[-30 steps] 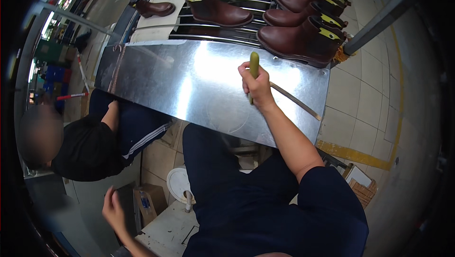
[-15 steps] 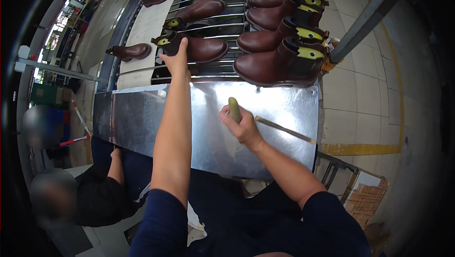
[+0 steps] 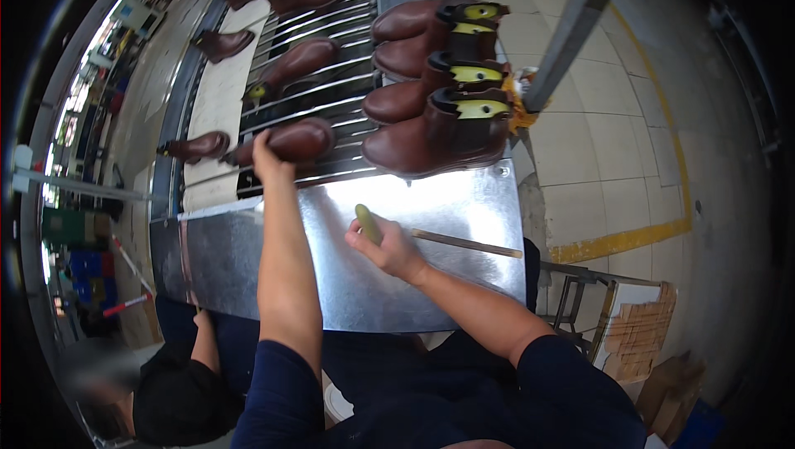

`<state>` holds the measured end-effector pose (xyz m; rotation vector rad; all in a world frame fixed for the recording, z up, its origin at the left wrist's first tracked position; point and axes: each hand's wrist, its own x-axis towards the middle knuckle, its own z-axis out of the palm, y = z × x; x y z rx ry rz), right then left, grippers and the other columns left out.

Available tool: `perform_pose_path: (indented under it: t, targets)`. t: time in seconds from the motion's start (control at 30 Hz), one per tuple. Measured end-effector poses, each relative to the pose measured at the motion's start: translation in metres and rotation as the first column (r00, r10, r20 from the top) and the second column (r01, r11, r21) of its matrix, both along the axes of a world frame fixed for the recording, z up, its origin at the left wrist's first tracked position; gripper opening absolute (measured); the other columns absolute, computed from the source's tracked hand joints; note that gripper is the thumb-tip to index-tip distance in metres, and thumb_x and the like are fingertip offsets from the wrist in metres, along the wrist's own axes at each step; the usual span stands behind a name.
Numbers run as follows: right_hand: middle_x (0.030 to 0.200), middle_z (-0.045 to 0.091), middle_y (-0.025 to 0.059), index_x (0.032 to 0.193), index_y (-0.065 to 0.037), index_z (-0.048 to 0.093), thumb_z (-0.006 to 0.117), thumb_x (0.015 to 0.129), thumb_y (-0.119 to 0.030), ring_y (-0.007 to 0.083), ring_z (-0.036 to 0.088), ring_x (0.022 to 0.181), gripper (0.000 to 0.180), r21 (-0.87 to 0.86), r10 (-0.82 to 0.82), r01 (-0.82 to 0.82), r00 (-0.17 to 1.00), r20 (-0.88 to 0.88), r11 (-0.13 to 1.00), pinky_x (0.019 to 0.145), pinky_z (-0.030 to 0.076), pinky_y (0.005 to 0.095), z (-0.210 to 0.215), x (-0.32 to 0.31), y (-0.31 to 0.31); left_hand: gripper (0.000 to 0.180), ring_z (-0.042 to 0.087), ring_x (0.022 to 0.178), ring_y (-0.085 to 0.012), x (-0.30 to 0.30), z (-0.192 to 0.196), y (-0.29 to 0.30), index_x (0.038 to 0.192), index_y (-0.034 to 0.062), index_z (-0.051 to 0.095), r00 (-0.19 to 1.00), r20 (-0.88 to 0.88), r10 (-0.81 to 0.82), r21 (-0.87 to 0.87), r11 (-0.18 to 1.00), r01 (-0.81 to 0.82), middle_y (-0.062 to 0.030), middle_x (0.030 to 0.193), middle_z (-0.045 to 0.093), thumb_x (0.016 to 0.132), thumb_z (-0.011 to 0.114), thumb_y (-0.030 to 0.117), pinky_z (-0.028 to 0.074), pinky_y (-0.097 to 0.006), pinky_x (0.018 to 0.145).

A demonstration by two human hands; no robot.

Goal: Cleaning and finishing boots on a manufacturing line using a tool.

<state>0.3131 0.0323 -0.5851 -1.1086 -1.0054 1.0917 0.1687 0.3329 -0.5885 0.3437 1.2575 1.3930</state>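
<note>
My left hand point(image 3: 272, 161) reaches to the conveyor, fingers closed round the ankle part of a brown leather boot point(image 3: 303, 141), which lies tilted, toe to the right. Above the metal tabletop point(image 3: 331, 292), my right hand point(image 3: 391, 252) is wrapped round a rounded olive-green handle point(image 3: 367, 224); the rest of that object is hidden by the hand. Right of this hand, a thin wooden stick point(image 3: 468, 243) lies on the metal. Several upright brown boots point(image 3: 406, 144) with yellow-green patches stand in a row on the right, toes left.
Metal rollers point(image 3: 327, 97) run away from me beside a pale belt point(image 3: 219, 97) carrying more boots. A grey post point(image 3: 571, 39) rises at the right. Another person in dark clothes point(image 3: 186, 391) sits at my lower left. Cardboard point(image 3: 636, 333) stands at lower right.
The boot in my left hand has tipped from upright toward its side. My view has shifted, so the scene sits lower and further left. My right hand keeps the green handle.
</note>
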Motion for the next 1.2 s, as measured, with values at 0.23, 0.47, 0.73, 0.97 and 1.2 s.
perform_pose_path:
  t: [0.23,0.47,0.73,0.97,1.2]
  targets:
    - [0.078,0.06,0.0027,0.098,-0.006,0.066,0.069,0.098,-0.034,0.0134,0.057,0.075,0.029,-0.042,0.055,-0.057,0.997,-0.047,0.997,0.073,0.048,0.032,-0.006,-0.003,-0.005,0.065,0.06,0.127,-0.0312,-0.1,0.044,-0.167,0.147,0.005,0.048,0.945,0.285,-0.162,0.475,0.88,0.007,-0.0142,0.14,0.06,0.092,0.07,0.034,0.048,-0.048,0.111]
    - [0.061,0.049,-0.0039,0.107,-0.007,0.061,0.07,0.098,-0.026,0.007,0.045,0.048,0.023,-0.137,0.052,-0.087,0.968,-0.244,0.987,0.047,0.036,0.0244,-0.018,-0.011,0.002,0.084,0.061,0.119,-0.0368,-0.124,0.044,-0.329,0.154,0.0011,0.04,0.779,0.389,-0.492,0.48,0.83,0.284,-0.0224,0.138,0.058,0.098,0.048,0.063,0.051,-0.046,0.101]
    - [0.061,0.046,-0.0017,0.109,-0.004,0.06,0.071,0.099,-0.023,0.0091,0.043,0.047,0.024,-0.146,0.041,-0.095,0.941,-0.335,0.985,0.046,0.038,0.0261,-0.006,-0.021,0.002,0.046,0.064,0.096,-0.0181,-0.106,-0.018,-0.325,0.113,-0.0045,0.067,0.98,-0.186,0.066,0.38,0.925,0.01,-0.009,0.106,0.069,0.099,0.067,0.039,0.05,-0.032,0.085]
    - [0.067,0.055,0.0013,0.113,-0.001,0.063,0.07,0.101,-0.027,0.0097,0.049,0.052,0.03,-0.199,0.004,0.006,0.999,0.049,0.98,0.051,0.042,0.0266,0.007,-0.043,0.022,0.046,0.065,0.092,-0.0218,-0.102,-0.023,-0.33,0.106,-0.0061,0.069,0.921,-0.36,0.15,0.471,0.881,0.041,-0.0125,0.099,0.072,0.101,0.063,0.04,0.05,-0.037,0.085]
    - [0.078,0.063,0.0058,0.109,0.0,0.063,0.064,0.105,-0.032,0.0188,0.064,0.073,0.033,0.324,0.173,-0.065,0.933,-0.316,0.944,0.077,0.057,0.037,0.055,-0.114,0.096,0.045,0.067,0.09,-0.0241,-0.098,-0.02,-0.327,0.104,-0.0058,0.069,0.905,-0.376,0.201,0.488,0.873,0.009,-0.0146,0.096,0.072,0.099,0.065,0.039,0.051,-0.038,0.084]
